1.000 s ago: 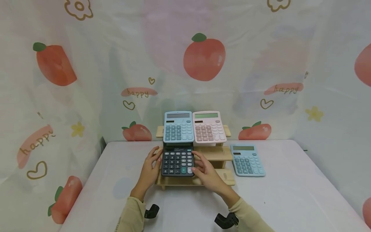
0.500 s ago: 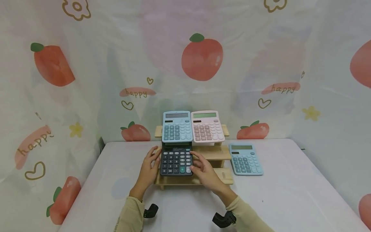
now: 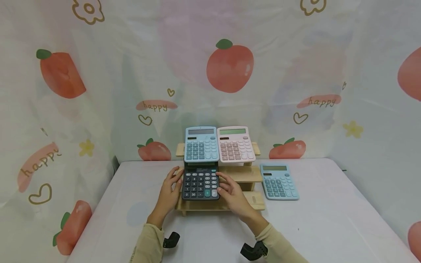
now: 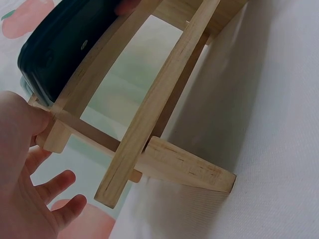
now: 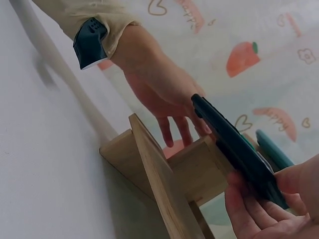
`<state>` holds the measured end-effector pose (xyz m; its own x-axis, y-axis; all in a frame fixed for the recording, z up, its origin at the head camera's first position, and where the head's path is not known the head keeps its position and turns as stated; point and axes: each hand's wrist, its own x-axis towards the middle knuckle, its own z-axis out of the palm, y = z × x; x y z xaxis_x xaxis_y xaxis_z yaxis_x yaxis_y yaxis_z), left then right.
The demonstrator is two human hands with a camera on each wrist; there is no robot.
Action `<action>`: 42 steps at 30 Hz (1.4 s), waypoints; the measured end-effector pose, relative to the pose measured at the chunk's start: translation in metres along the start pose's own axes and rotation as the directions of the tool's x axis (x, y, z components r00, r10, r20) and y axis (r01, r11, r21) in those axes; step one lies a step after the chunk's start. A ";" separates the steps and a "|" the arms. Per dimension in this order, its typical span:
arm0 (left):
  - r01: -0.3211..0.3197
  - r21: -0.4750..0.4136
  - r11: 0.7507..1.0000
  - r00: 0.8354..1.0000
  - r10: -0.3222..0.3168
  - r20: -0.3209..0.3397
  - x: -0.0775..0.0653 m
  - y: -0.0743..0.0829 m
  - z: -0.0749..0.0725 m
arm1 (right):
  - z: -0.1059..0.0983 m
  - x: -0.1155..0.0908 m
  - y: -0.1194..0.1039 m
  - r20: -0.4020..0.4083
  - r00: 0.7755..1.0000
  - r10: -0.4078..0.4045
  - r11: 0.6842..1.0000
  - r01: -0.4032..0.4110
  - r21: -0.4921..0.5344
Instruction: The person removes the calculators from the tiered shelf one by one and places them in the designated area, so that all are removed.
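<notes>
A black calculator (image 3: 198, 185) leans on the middle level of a wooden tiered rack (image 3: 240, 174), its keys facing up. My right hand (image 3: 236, 197) grips its right edge, with thumb in front and fingers behind, as the right wrist view shows (image 5: 269, 211). At the opposite edge, my left hand (image 3: 169, 193) rests its fingertips by the calculator; the left wrist view shows those fingers spread and loose. Above, on the top tier, a blue calculator (image 3: 201, 144) and a pink calculator (image 3: 236, 144) stand side by side.
Another blue calculator (image 3: 279, 182) lies on the white table (image 3: 329, 215), right of the rack. The bottom tier (image 3: 254, 200) sits in front, low over the tabletop. A fruit-printed cloth (image 3: 269, 65) hangs behind.
</notes>
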<state>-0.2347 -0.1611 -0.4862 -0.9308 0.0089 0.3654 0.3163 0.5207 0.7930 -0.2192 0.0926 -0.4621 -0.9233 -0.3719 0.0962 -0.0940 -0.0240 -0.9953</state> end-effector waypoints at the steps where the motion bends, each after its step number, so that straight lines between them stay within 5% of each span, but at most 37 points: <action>1: 0.000 -0.002 1.000 1.000 0.000 -0.002 0.000 0.000 0.000 | 0.000 0.000 0.000 -0.004 1.000 0.003 1.000 -0.003 0.005; 19: -0.069 0.028 0.997 0.997 0.070 -0.029 -0.002 -0.002 -0.002 | -0.010 -0.016 -0.010 0.004 0.996 0.091 0.993 -0.091 0.074; 31: -0.026 0.004 1.000 1.000 0.026 -0.013 -0.002 -0.006 0.002 | -0.021 -0.031 -0.013 0.045 0.990 0.131 0.988 -0.134 0.071; 42: -0.095 0.013 0.995 0.995 0.095 -0.039 0.000 -0.003 0.002 | -0.037 -0.045 -0.015 0.070 0.989 0.129 0.988 -0.134 0.071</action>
<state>-0.2364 -0.1612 -0.4892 -0.8886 0.0250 0.4580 0.4006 0.5284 0.7485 -0.1898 0.1439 -0.4511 -0.8995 -0.4357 -0.0343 0.0574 -0.0400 -0.9976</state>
